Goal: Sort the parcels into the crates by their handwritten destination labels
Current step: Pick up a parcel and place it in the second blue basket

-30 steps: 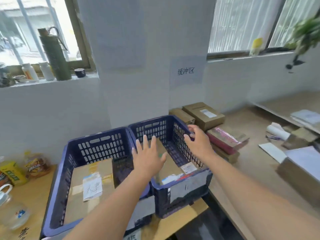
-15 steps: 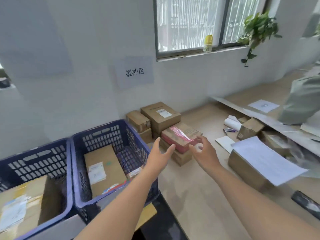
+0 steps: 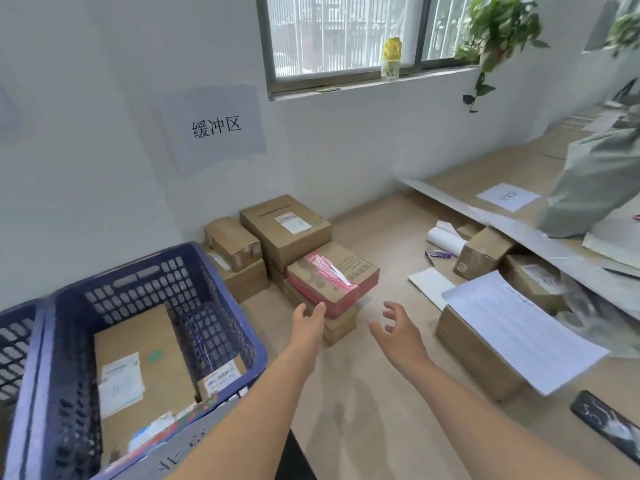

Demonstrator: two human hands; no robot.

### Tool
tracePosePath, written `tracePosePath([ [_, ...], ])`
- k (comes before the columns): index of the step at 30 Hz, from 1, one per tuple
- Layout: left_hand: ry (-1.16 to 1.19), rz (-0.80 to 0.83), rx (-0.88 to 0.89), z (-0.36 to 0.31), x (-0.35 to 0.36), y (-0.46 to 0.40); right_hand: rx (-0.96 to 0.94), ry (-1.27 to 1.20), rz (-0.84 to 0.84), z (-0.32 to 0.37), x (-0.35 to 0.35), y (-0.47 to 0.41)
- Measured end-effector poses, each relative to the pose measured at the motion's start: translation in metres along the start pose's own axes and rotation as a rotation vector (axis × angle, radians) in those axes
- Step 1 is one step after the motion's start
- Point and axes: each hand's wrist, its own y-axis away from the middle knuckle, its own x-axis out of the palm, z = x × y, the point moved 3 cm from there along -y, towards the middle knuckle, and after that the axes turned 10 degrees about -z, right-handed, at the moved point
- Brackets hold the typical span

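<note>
Both hands have drawn back from the red-taped parcel (image 3: 332, 277), fingers spread, below the 缓冲区 sign (image 3: 215, 126).

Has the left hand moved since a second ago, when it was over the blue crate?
Yes. The left hand has left the blue crate and gone rightward to the red-taped parcel, its open fingers near the parcel's front corner.

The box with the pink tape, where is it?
In the head view, the box with the pink tape sits mid-frame on top of another box, right of the blue crate, just beyond the left hand.
</note>
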Motion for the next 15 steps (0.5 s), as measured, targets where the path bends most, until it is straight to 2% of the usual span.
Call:
tracePosePath([
  [4,0.085,0.0,-0.076,-0.016,0.026,-0.057,0.018,0.053,0.001,0.0,0.021,-0.064],
  [15,0.074,-0.053,-0.331,-0.024,0.066,-0.188,0.105,0.242,-0.01,0.002,0.091,-0.226],
])
